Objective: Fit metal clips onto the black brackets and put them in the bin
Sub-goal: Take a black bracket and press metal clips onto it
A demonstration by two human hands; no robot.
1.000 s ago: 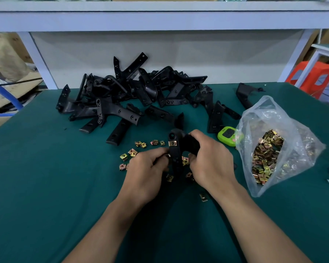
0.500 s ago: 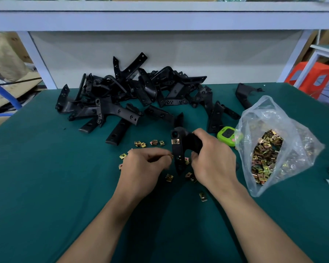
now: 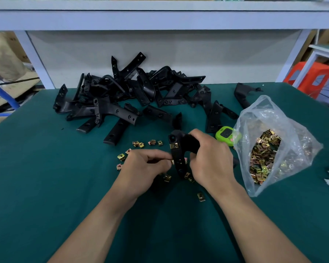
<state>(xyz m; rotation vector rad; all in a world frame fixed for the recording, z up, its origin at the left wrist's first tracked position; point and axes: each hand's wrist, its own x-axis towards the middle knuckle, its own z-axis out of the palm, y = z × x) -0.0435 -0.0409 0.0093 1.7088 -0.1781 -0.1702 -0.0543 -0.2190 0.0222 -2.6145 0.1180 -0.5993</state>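
Note:
My right hand grips a black bracket upright over the green table. One gold metal clip sits fitted near the bracket's top. My left hand pinches a second gold clip against the bracket's left edge, lower down. Several loose clips lie scattered on the table around and under my hands. A pile of black brackets lies at the back of the table.
A clear plastic bag full of gold clips lies open to the right. A green timer sits beside it. A lone bracket lies at the back right. An orange stool stands beyond the table's right edge.
My left hand went to the table among the loose clips and came back to the bracket's left edge with a clip. The right hand kept holding the bracket almost still.

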